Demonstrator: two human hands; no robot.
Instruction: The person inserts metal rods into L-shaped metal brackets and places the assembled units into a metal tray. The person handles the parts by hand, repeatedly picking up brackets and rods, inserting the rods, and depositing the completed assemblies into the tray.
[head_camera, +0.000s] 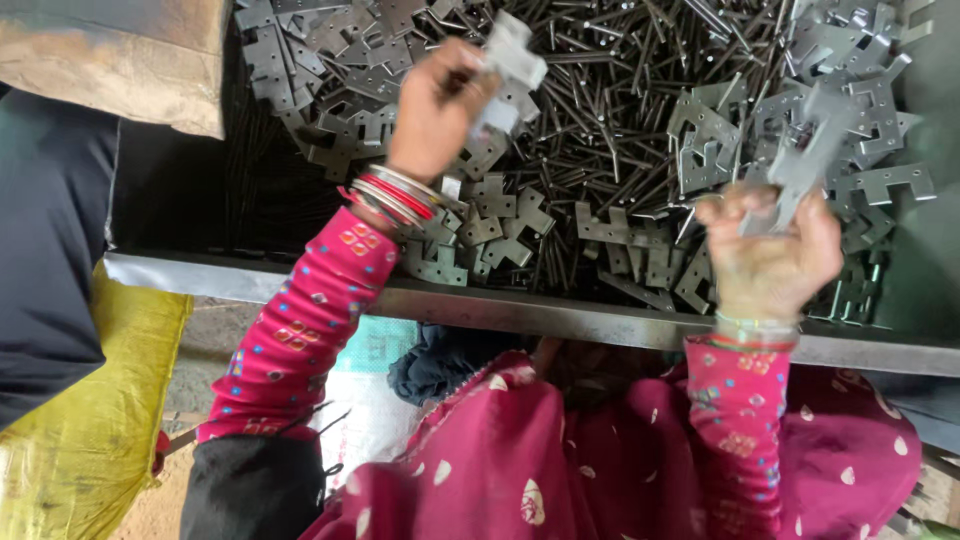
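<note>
Both arms reach forward and up from the body in pink patterned sleeves, the left one stretched further out and slanting toward the middle, the right one rising almost straight with the forearm upright. The left hand (432, 112) is turned with its back to the camera, wrist stacked with red and silver bangles, fingers curled closed around a flat piece pinched at its top. The right hand (770, 250) sits lower and nearer, palm side facing the camera, a thin bangle at the wrist, fingers folded tight over what it grips
</note>
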